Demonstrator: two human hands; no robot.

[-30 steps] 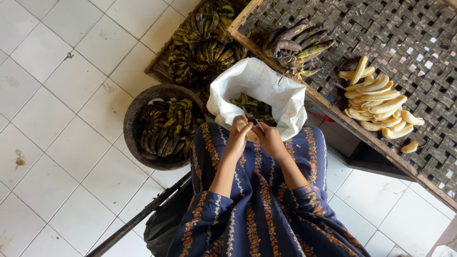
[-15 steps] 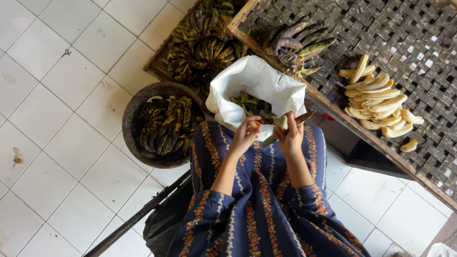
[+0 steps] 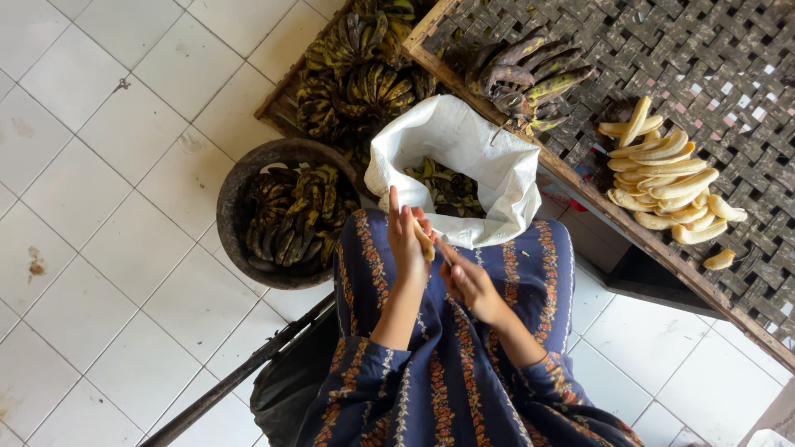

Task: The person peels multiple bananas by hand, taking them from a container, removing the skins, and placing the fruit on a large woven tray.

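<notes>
My left hand (image 3: 406, 240) is raised over my lap and grips a pale, partly peeled banana (image 3: 425, 242). My right hand (image 3: 469, 283) sits just right of it, fingers curled on a thin blade-like tool (image 3: 442, 252) that touches the banana; the tool is small and hard to make out. Directly beyond my hands stands an open white sack (image 3: 464, 161) with green-black peels inside. I wear a blue patterned garment (image 3: 464, 372).
A dark round basket (image 3: 236, 194) of unpeeled dark bananas stands to the left. A wooden crate (image 3: 277, 98) holds more bunches. A woven tray (image 3: 712, 74) at the right carries a pile of peeled bananas (image 3: 667, 178) and a dark bunch (image 3: 526, 70). White floor tiles lie around.
My right hand reached right toward the tray half a second ago and has come back beside my left hand, which now holds a banana upright.
</notes>
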